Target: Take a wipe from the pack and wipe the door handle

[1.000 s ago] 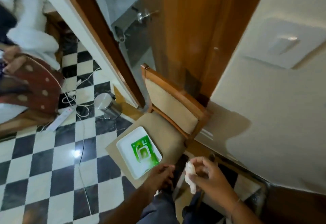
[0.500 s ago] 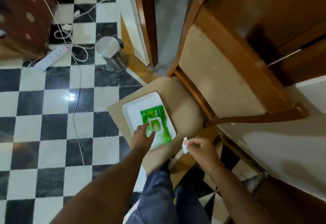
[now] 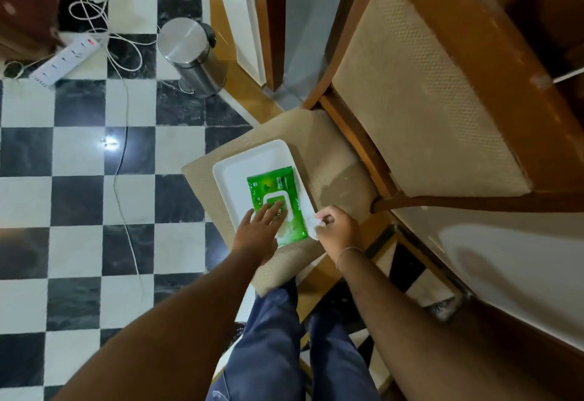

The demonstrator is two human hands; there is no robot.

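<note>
Green plastic wipe pack (image 3: pixel 275 198) on white rectangular tray (image 3: pixel 240 167), long axis running away from person. Left hand (image 3: pixel 259 233) flat, fingers spread on pack lid. Right hand (image 3: pixel 338 230) just right of pack, fingers pinching crumpled white wipe (image 3: pixel 312 225). Door handle out of view.

Green wipe pack (image 3: pixel 278 201) on white tray (image 3: pixel 235 173), beige chair seat (image 3: pixel 335 160), black-and-white checkered floor (image 3: pixel 76 179), silver bin (image 3: pixel 191 56)

Glossy green plastic film wraps the wipes pack (image 3: pixel 278 201) — it lies on a smooth white tray (image 3: pixel 240 173). The chair (image 3: pixel 420 116) pairs varnished wood with coarse woven cloth; the pedal bin (image 3: pixel 189 56) is brushed metal — the floor tiles (image 3: pixel 79 154) gleam.
</note>
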